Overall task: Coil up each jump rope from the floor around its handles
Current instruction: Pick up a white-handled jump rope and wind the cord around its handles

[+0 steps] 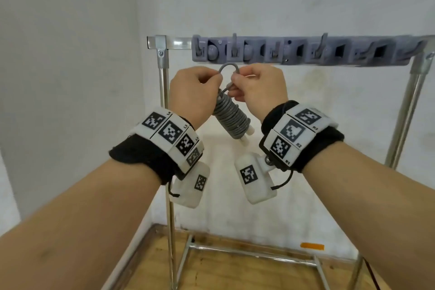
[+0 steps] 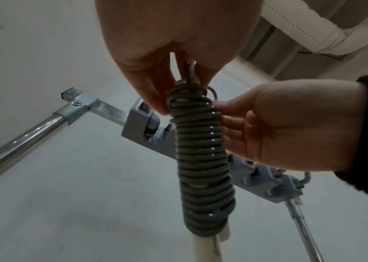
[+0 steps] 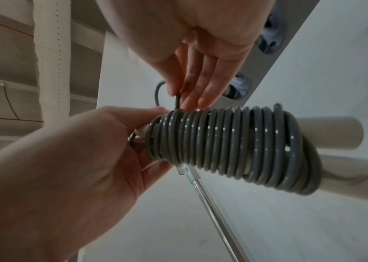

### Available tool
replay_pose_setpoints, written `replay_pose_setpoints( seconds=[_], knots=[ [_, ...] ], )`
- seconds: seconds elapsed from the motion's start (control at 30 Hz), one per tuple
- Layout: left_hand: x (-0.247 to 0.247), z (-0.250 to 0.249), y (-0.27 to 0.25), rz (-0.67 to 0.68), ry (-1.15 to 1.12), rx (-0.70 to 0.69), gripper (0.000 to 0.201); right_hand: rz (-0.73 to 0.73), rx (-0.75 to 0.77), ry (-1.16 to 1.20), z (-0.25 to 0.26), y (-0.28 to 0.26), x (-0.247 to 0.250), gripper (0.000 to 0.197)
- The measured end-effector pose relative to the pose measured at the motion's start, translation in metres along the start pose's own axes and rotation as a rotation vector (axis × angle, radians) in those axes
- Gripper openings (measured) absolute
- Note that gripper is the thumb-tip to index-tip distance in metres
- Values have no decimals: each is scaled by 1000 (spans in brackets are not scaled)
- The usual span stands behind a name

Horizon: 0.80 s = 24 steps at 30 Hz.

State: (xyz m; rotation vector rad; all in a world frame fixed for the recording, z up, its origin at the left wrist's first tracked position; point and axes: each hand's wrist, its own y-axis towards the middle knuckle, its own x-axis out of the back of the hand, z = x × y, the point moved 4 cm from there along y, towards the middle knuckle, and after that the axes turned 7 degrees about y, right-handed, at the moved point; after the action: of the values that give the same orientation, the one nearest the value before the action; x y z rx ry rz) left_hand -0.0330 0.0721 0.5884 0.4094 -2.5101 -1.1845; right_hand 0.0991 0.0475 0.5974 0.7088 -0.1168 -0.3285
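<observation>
Held up at chest height just below the grey hook rail (image 1: 306, 50): grey jump rope (image 1: 231, 114), coiled tight around its two white handles (image 1: 247, 135). Left hand (image 1: 191, 92) pinching the coil's top; right hand (image 1: 259, 87) pinching the spare loop (image 1: 229, 68) above the fingers (image 3: 203, 85), probably to keep it from unwinding. Open air below; rail close above, steel frame (image 1: 164, 92) left of the fingers.

White walls (image 1: 70, 30), wood floor (image 1: 223, 273), metal rack (image 1: 400, 113) w/ grey hook rail (image 1: 306, 54), orange tape (image 1: 312, 246).
</observation>
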Motion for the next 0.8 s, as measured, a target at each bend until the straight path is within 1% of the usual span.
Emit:
replay_pose_setpoints(
  seconds=[0.03,0.17,0.23,0.33,0.4,0.53,0.67,0.7,0.8],
  knots=[
    [3,1,7,-21,-3,5,15,11,11,-17,3,8,-7,6],
    [15,5,38,-100,-53,67,13,35,65,-83,13,39,-31,16],
    [19,7,52,-125,-64,75,13,37,73,-83,15,54,-42,15],
    [21,14,70,-150,-71,82,15,-1,52,-65,12,73,-56,12],
    [20,21,80,-151,-74,100,13,-23,47,-81,8,83,-64,12],
    [16,33,92,-143,-67,114,15,-63,120,-217,3,94,-72,25],
    [6,45,93,-75,-83,159,15,-53,124,-271,-11,94,-72,29],
    [4,48,92,-67,-100,166,15,-43,120,-270,-15,91,-71,29],
    [4,51,88,-60,-92,148,19,10,124,-291,-23,81,-71,20]
  ],
)
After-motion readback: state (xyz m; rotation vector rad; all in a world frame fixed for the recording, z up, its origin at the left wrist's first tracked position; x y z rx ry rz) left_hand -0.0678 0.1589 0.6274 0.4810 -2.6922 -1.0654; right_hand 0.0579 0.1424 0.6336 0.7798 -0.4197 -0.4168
